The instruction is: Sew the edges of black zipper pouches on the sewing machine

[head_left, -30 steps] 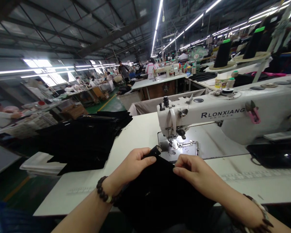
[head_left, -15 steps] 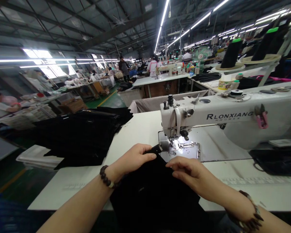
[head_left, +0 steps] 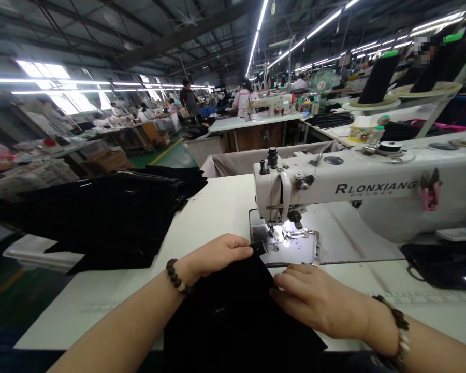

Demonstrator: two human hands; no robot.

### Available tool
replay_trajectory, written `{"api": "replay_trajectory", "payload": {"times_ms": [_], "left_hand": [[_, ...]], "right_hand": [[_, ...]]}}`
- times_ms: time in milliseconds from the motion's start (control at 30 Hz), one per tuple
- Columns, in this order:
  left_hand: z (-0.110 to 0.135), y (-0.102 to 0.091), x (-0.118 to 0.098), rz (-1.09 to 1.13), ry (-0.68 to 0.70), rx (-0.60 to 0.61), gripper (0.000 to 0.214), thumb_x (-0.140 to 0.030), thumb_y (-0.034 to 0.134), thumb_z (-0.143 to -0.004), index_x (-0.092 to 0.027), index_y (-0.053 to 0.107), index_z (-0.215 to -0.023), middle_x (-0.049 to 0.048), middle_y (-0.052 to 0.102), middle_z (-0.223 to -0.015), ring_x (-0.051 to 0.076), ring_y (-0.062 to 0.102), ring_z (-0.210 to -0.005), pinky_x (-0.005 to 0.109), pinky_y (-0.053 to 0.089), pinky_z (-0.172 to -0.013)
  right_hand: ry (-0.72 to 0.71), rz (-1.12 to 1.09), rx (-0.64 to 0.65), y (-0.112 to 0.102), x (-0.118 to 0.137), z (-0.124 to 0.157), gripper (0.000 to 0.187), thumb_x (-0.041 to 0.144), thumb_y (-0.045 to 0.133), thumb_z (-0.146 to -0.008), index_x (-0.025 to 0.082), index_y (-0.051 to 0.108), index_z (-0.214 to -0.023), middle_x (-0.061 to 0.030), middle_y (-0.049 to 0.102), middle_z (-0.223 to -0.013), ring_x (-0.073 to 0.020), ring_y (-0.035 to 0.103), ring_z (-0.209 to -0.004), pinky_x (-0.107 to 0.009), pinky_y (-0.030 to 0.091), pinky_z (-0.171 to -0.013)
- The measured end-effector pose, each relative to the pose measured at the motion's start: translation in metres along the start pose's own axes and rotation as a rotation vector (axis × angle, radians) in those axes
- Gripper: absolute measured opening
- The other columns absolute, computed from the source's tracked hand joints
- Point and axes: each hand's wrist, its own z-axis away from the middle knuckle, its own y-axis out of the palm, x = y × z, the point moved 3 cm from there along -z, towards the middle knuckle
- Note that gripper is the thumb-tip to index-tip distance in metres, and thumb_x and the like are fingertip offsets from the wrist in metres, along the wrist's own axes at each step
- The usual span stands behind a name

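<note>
A large piece of black fabric [head_left: 233, 316] hangs over the table's front edge, its narrow top end near the needle of a white sewing machine [head_left: 326, 178]. My left hand [head_left: 219, 254] is closed on the fabric's upper left edge, thumb and fingers pinching just below a small dark tab [head_left: 259, 248] with a shiny end. This tab lies on the metal needle plate [head_left: 295, 248], a little in front of the presser foot. On the right edge of the same fabric, my right hand [head_left: 318, 298] has its fingers curled and closed, with fingertips partly hidden.
A stack of black pieces [head_left: 101, 217] covers the table's left side. Pink-handled snips [head_left: 430, 190] hang on the machine arm. A black item with a ring [head_left: 446, 264] lies at right. Thread cones [head_left: 378, 77] stand behind; other workers sit farther off.
My right hand has moved lower along the fabric's right edge, its fingers more curled. The tab end has shifted slightly right over the needle plate. The view has moved a little.
</note>
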Motion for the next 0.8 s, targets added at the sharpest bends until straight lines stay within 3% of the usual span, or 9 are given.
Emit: {"api": "replay_trajectory", "payload": {"times_ms": [167,300,467,600,700,800], "left_hand": [[-0.016,0.0,0.011,-0.128,-0.022,-0.061,0.032,-0.042,0.042,-0.079,-0.014,0.05,-0.064,-0.0033,0.042,-0.056,0.012,0.039,-0.055,0.022,0.032,-0.052],[-0.019,-0.011,0.029,-0.304,-0.055,-0.132,0.029,-0.036,0.043,-0.079,-0.015,0.05,-0.06,-0.0024,0.047,-0.057,0.013,0.044,-0.058,0.023,0.033,-0.054],[-0.024,-0.047,0.055,-0.557,-0.146,-0.278,0.021,-0.026,0.046,-0.081,-0.015,0.059,-0.069,0.0047,0.062,-0.072,0.019,0.056,-0.071,0.027,0.039,-0.066],[-0.061,-0.061,0.062,-0.72,-0.206,-0.375,0.019,-0.027,0.049,-0.086,-0.013,0.06,-0.078,0.0069,0.062,-0.082,0.02,0.058,-0.083,0.034,0.044,-0.075],[-0.103,-0.049,0.054,-0.763,-0.157,-0.352,0.021,-0.031,0.051,-0.088,-0.013,0.057,-0.096,0.0061,0.059,-0.097,0.018,0.058,-0.087,0.037,0.047,-0.078],[-0.134,-0.031,0.042,-0.753,-0.024,-0.311,0.025,-0.03,0.052,-0.088,-0.014,0.054,-0.107,0.0076,0.055,-0.107,0.019,0.057,-0.092,0.039,0.049,-0.078]], "right_hand": [[-0.052,0.069,0.042,0.013,-0.005,0.0,0.022,0.01,0.037,-0.087,0.012,0.059,-0.085,-0.0104,0.061,-0.099,-0.0135,0.048,-0.059,-0.029,0.041,-0.055],[-0.09,0.106,0.126,0.029,-0.008,-0.021,0.019,0.011,0.039,-0.087,0.014,0.056,-0.081,-0.0087,0.062,-0.088,-0.0137,0.049,-0.055,-0.029,0.038,-0.05],[-0.004,0.087,0.245,0.06,-0.027,-0.073,0.016,0.011,0.039,-0.086,0.016,0.053,-0.079,-0.0036,0.058,-0.074,-0.0152,0.052,-0.055,-0.027,0.033,-0.045],[0.185,0.122,0.26,0.075,-0.056,-0.086,0.019,0.009,0.036,-0.086,0.014,0.054,-0.082,-0.0067,0.06,-0.073,-0.0175,0.056,-0.06,-0.026,0.034,-0.045],[0.344,0.15,0.29,0.076,-0.07,-0.065,0.018,0.005,0.039,-0.083,0.013,0.055,-0.082,-0.0093,0.061,-0.074,-0.0196,0.059,-0.063,-0.027,0.034,-0.047],[0.447,0.152,0.329,0.069,-0.073,-0.037,0.017,0.003,0.042,-0.08,0.013,0.056,-0.081,-0.0086,0.062,-0.074,-0.0186,0.059,-0.061,-0.026,0.032,-0.046]]}}
